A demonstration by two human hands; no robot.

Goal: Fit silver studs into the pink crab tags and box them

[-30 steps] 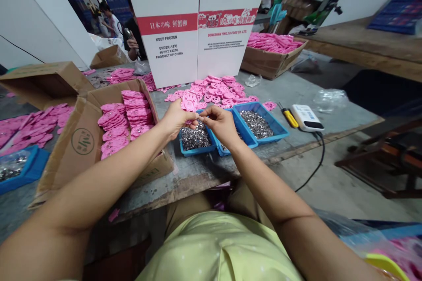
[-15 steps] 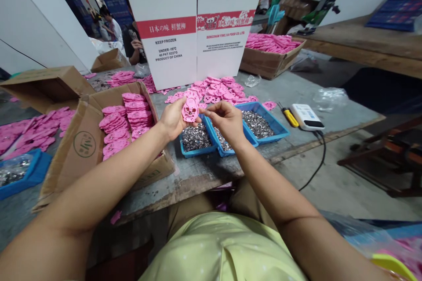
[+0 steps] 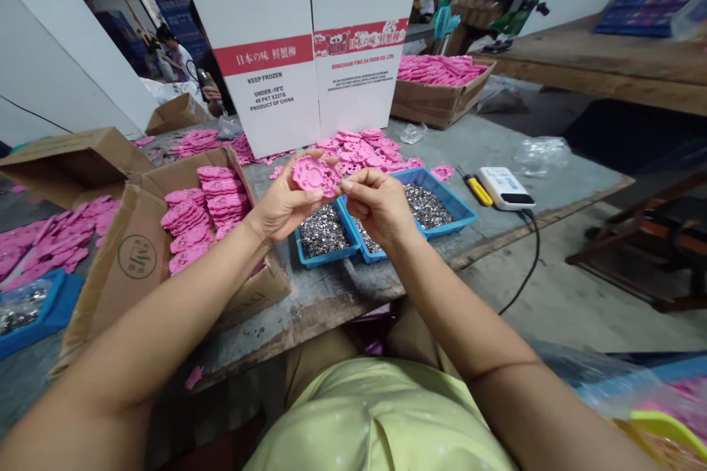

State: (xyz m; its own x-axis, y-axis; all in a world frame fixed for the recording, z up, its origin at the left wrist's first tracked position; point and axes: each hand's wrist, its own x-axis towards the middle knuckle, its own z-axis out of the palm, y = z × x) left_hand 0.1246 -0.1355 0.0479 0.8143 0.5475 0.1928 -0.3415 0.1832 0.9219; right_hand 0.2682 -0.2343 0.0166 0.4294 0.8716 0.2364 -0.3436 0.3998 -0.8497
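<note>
My left hand (image 3: 284, 202) grips a flat pink plastic piece (image 3: 314, 175) with cut-outs, thumb on its near face and fingers behind. At the piece's right edge, my right hand (image 3: 378, 204) is closed in a pinch; whatever is between its fingertips is too small to make out. Below the hands stand blue trays of small shiny metal parts: a left tray (image 3: 325, 235), a middle one mostly covered by my right hand, and a right tray (image 3: 434, 202). Behind them lies a loose heap of similar pink pieces (image 3: 359, 151).
An open cardboard box (image 3: 135, 257) with stacked pink pieces stands at left. A tall white carton (image 3: 270, 110) rises behind the heap. To the right lie a yellow-handled tool (image 3: 478, 190) and a white device (image 3: 505, 188) with a cable. A person's hand (image 3: 210, 92) shows behind the carton.
The pink piece has turned and tilted in my left hand, its patterned end now facing right toward my right fingertips. My right hand stays pinched close to it. The view has shifted slightly.
</note>
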